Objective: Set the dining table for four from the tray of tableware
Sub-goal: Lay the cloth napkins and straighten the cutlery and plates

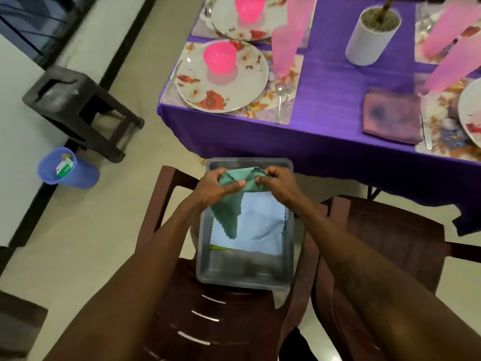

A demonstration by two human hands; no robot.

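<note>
A grey plastic tray [244, 274] rests on a brown plastic chair [223, 316]. Above it my left hand [217, 185] and my right hand [277, 185] both grip the top edge of a teal cloth napkin [226, 217], which hangs down into the tray. A light blue napkin [260, 225] lies flat in the tray, with a green edge showing under it. On the purple table [330, 82] a floral plate [223, 79] carries a pink bowl [220, 57], beside a tall pink cup [286, 40] and a spoon [280, 100]. A folded purple napkin [391, 118] lies further right.
A second brown chair [385, 246] stands to the right of the tray. A white pot [372, 35] sits mid-table. More floral plates, pink cups and cutlery occupy the far and right place mats. A dark stool [78, 105] and a blue bin [66, 168] stand on the floor at left.
</note>
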